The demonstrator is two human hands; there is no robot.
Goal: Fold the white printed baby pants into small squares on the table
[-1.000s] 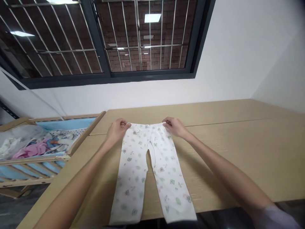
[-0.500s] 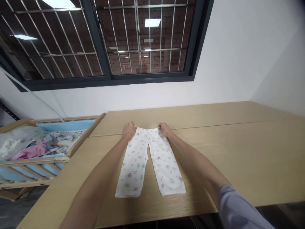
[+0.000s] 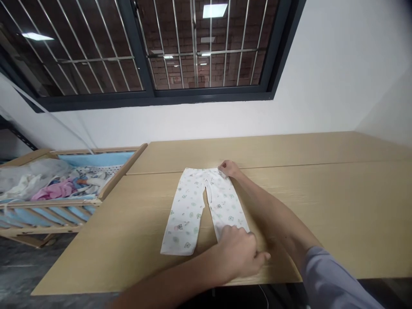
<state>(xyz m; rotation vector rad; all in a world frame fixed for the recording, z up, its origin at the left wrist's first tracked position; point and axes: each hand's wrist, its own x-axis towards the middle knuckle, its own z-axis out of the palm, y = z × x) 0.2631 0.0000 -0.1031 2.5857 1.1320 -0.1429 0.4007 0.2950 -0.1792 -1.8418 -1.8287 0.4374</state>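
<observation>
Baby trousers (image 3: 189, 206), white with a small printed pattern, are lying flat and face up on the wooden table (image 3: 322, 201), about midway along its length. Their waistband is resting at the seam that runs across the table top and their two legs are pointing toward the table's near edge. My right hand (image 3: 228, 168) is reaching out to the waistband corner that lies toward the table's right end; its fingers are curling down and pinching the cloth there against the table. My left hand (image 3: 240, 253) is crossing over from the table's near edge and is covering the hem of the trouser leg on that same right side. Its fingers are bending closed over the hem and its thumb is sticking out along the table top, though the back of the hand is hiding the grip itself. The other leg is lying untouched, its hem showing short of the near edge. My grey sleeve (image 3: 334, 279) is hanging past the table's near edge. A wooden crib (image 3: 119, 176) holding a heap of clothes (image 3: 54, 189) is standing against the table's left end.
</observation>
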